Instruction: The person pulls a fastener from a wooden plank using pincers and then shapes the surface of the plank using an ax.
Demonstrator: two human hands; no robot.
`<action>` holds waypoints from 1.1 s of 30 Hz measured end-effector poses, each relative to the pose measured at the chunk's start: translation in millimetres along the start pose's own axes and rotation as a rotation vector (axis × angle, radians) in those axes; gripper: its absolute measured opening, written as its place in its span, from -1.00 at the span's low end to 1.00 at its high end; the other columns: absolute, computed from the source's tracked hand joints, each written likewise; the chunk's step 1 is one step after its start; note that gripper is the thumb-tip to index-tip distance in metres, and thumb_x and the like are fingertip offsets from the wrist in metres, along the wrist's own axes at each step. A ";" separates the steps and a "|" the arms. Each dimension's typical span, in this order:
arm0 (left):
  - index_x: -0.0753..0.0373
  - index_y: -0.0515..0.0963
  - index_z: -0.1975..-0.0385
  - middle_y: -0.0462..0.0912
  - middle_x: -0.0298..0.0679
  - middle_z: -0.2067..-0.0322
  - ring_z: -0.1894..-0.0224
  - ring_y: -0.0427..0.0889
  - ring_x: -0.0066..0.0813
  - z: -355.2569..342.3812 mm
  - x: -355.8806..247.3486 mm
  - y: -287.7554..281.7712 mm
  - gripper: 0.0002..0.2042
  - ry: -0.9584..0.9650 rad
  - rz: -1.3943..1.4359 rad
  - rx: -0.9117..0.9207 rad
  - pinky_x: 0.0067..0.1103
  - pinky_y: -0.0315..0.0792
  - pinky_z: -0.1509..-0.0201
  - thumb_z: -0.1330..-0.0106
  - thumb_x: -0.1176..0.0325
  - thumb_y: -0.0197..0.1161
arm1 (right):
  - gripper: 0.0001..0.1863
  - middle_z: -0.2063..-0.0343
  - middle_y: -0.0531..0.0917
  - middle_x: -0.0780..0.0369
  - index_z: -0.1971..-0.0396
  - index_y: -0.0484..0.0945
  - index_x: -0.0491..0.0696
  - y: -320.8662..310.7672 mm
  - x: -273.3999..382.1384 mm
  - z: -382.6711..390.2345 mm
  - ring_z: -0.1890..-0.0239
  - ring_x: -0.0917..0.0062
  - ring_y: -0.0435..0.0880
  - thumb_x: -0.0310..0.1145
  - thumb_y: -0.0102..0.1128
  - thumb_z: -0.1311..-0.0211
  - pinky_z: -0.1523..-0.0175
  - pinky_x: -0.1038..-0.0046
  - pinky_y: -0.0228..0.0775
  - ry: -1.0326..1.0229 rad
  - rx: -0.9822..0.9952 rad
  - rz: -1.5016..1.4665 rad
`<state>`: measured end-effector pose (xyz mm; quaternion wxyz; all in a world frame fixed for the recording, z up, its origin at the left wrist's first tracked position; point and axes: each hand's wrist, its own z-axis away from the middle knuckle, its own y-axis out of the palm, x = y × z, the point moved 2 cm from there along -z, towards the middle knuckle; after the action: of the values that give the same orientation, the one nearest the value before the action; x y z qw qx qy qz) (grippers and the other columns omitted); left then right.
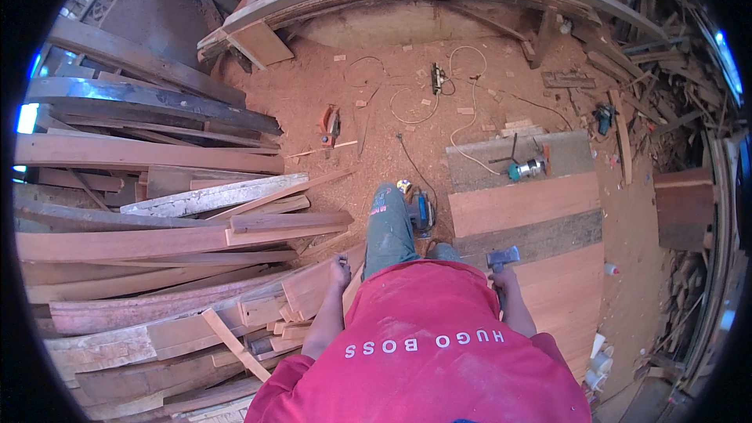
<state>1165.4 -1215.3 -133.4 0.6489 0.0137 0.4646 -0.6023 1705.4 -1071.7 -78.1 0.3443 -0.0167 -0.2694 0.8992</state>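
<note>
My right hand (505,277) is closed around the handle of a hatchet (504,256), its broad dark metal head sticking out above the fist. Under it lies a row of wide planks (540,274), reddish and grey, set side by side. At the left, my left hand (340,272) is closed, with something small and dark at the fingers that I cannot make out. Beside that hand are the ends of stacked timber (309,286). A blue corded power tool (424,213) sits on the floor just ahead of me, partly hidden by my leg.
Long boards and beams (157,239) fill the left side. A green and silver power tool (526,169) rests on the planks. Farther off are a red tool (329,125), a power strip (437,78) with loose cords, and a dark drill-like tool (603,118). Scrap wood (681,86) is heaped at right.
</note>
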 end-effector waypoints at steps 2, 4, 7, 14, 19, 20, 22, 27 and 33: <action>0.30 0.51 0.18 0.63 -0.14 0.47 0.50 0.58 -0.37 -40.5 0.0 8.7 -0.86 0.048 -0.113 0.018 -0.39 0.52 0.39 -0.31 0.46 0.10 | -0.67 0.73 0.62 0.08 0.60 0.58 -0.23 -8.4 14.1 -69.3 0.74 0.36 0.64 -0.25 0.44 -0.02 0.54 0.29 0.54 -0.017 0.007 -0.259; 0.29 0.59 0.27 0.68 -0.12 0.45 0.42 0.62 -0.37 -68.2 -12.5 11.7 -0.87 0.023 -0.194 0.078 -0.38 0.54 0.28 -0.25 0.43 0.16 | -0.69 0.72 0.61 0.09 0.59 0.56 -0.21 -20.8 50.0 -95.3 0.71 0.37 0.64 -0.27 0.44 -0.03 0.57 0.27 0.50 -0.008 0.004 -0.291; 0.25 0.74 0.33 0.75 -0.11 0.38 0.24 0.72 -0.40 -105.9 -63.0 -8.8 -0.82 -0.096 -0.266 0.240 -0.43 0.56 0.10 -0.14 0.36 0.28 | -0.71 0.72 0.62 0.10 0.54 0.59 -0.20 -40.1 129.5 -109.5 0.71 0.39 0.63 -0.28 0.44 -0.03 0.56 0.28 0.49 0.000 -0.009 -0.175; 0.30 0.71 0.26 0.75 -0.07 0.37 0.34 0.71 -0.40 -314.2 -245.3 -88.4 -0.80 0.203 -0.520 0.296 -0.45 0.56 0.20 -0.23 0.36 0.25 | -0.69 0.60 0.68 0.08 0.41 0.64 -0.21 -43.2 244.3 -98.4 0.62 0.36 0.70 -0.24 0.44 -0.04 0.47 0.29 0.53 0.114 0.054 -0.192; 0.37 0.64 0.23 0.68 -0.23 0.49 0.51 0.62 -0.53 -460.6 -411.7 -124.6 -0.85 0.203 -0.054 0.107 -0.55 0.51 0.44 -0.30 0.47 0.21 | -0.50 0.39 0.73 -0.02 0.28 0.66 -0.24 -36.2 322.6 -75.5 0.34 0.23 0.76 -0.09 0.49 0.05 0.22 0.25 0.59 0.072 -0.075 -0.272; 0.36 0.63 0.21 0.66 -0.24 0.49 0.52 0.61 -0.55 -472.8 -456.9 -109.2 -0.86 0.180 0.057 0.131 -0.57 0.50 0.46 -0.31 0.49 0.20 | -0.46 0.35 0.73 -0.04 0.28 0.66 -0.23 -28.8 318.8 -85.6 0.27 0.21 0.76 -0.04 0.50 0.09 0.17 0.24 0.59 0.109 -0.101 -0.297; 0.36 0.61 0.19 0.64 -0.24 0.48 0.52 0.60 -0.55 -492.5 -511.5 -89.4 -0.87 0.202 0.112 0.176 -0.59 0.50 0.49 -0.34 0.50 0.19 | -0.40 0.29 0.72 -0.06 0.27 0.67 -0.22 -23.0 332.3 -90.4 0.18 0.18 0.75 0.03 0.51 0.14 0.10 0.22 0.59 0.169 -0.121 -0.306; 0.35 0.59 0.18 0.64 -0.25 0.47 0.50 0.61 -0.55 -504.4 -600.5 1.8 -0.87 0.257 0.082 0.391 -0.59 0.53 0.49 -0.36 0.48 0.21 | -0.35 0.29 0.74 -0.02 0.29 0.68 -0.23 -41.5 383.1 -110.1 0.21 0.20 0.75 0.09 0.51 0.17 0.12 0.21 0.59 0.193 -0.093 -0.381; 0.33 0.62 0.13 0.64 -0.31 0.44 0.43 0.59 -0.60 -473.3 -689.3 142.2 -0.84 0.438 -0.101 0.750 -0.61 0.50 0.39 -0.35 0.46 0.25 | -0.39 0.39 0.75 0.08 0.32 0.70 -0.21 -82.1 410.7 -162.5 0.36 0.34 0.75 0.08 0.51 0.16 0.20 0.26 0.58 0.405 -0.012 -0.563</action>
<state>1109.2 -372.9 -52.1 0.4550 0.3531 0.3407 -0.7431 1477.4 -686.1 -112.3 0.6253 -0.1221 -0.1949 0.7457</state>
